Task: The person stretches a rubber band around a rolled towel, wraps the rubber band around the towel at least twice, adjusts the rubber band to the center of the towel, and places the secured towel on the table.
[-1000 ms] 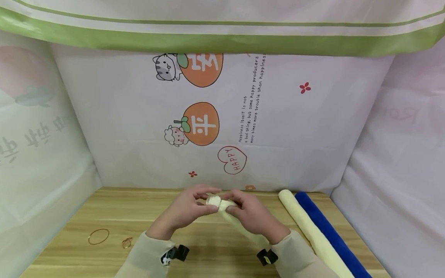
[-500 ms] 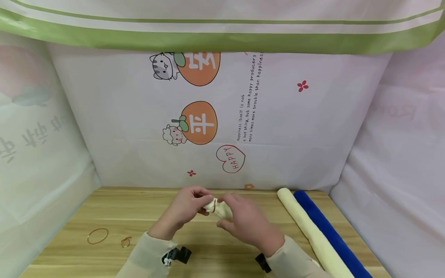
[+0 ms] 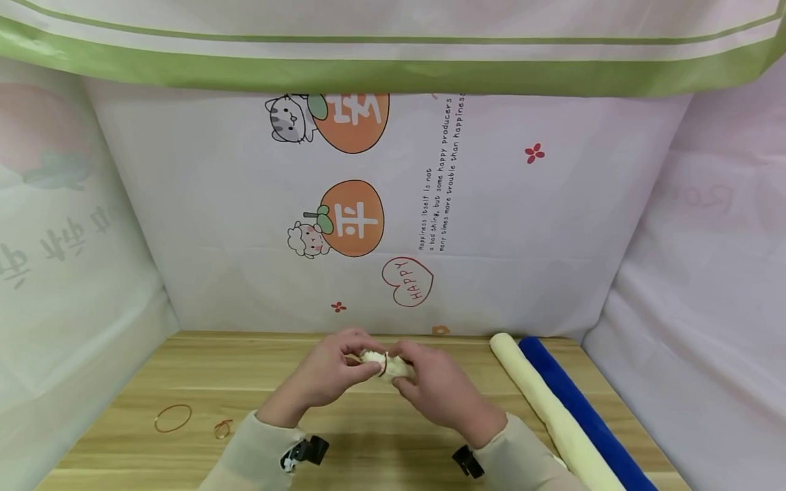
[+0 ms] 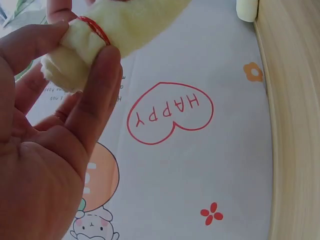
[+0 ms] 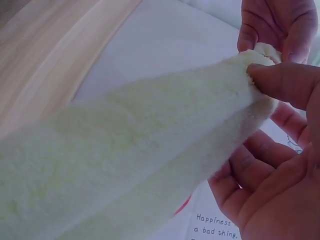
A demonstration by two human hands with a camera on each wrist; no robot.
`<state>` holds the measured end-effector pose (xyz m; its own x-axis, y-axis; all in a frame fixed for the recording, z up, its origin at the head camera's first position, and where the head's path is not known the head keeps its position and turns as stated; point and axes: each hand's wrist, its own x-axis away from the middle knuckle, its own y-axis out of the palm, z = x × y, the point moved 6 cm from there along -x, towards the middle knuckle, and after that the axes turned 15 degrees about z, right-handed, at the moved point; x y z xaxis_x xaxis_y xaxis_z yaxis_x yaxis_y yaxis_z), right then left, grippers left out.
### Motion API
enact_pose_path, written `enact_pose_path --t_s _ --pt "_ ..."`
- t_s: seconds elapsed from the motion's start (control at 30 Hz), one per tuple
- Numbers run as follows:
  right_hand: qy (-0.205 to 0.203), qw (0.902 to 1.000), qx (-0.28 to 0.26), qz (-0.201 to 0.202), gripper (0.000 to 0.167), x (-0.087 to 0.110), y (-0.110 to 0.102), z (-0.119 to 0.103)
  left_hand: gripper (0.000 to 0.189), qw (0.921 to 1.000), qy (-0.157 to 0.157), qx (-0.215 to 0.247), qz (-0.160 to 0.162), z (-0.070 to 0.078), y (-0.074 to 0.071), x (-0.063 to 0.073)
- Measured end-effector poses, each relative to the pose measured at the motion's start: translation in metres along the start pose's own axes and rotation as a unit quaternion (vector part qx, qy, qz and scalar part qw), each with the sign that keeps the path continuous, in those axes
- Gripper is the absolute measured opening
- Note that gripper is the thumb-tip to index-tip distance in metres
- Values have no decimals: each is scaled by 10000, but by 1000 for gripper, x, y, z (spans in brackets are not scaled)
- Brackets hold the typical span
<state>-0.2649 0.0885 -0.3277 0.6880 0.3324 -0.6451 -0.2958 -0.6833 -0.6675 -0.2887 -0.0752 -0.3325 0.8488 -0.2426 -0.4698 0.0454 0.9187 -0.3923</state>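
A rolled pale yellow towel [image 5: 130,140] is held up between both hands, its far end toward the left. Round that end sits a red rubber band [image 4: 95,29], with a short tuft of towel sticking out past it. My left hand [image 3: 328,372] pinches the tuft between thumb and fingers, fingertips right at the band. On the other side of the band, my right hand [image 3: 439,389] grips the roll, its thumb lying along the top in the right wrist view. The roll's lower length is mostly hidden behind the right hand in the head view.
On the wooden table [image 3: 368,450] at the left lie a loose rubber band [image 3: 173,418] and a small tangle of bands [image 3: 223,429]. To the right lie another yellow towel roll [image 3: 555,409] and a blue roll [image 3: 586,412], side by side. A printed cloth [image 3: 491,273] hangs behind.
The red band now shows round the towel's end, where it was hidden a second ago. My right hand has turned over the roll, and the left has shifted its pinch on the tuft.
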Motion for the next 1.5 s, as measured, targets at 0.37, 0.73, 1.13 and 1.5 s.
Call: enact_pose_path --t_s 0.37,0.73,1.13,1.5 --pt "-1804 9745 -396 1270 13 -5 -18 -13 17 9999 -121 -80 62 -5 -3 0" --pt "-2196 9679 -178 1209 14 -8 -18 -17 18 9921 -865 910 -80 -7 -2 0" --pt "-2386 9675 -191 814 13 -14 -19 -24 17 9787 -1178 1674 -166 -7 0 -1" --pt "-2551 9621 894 -349 16 -21 -15 -32 17 9873 -1051 1176 -204 -9 3 -1"
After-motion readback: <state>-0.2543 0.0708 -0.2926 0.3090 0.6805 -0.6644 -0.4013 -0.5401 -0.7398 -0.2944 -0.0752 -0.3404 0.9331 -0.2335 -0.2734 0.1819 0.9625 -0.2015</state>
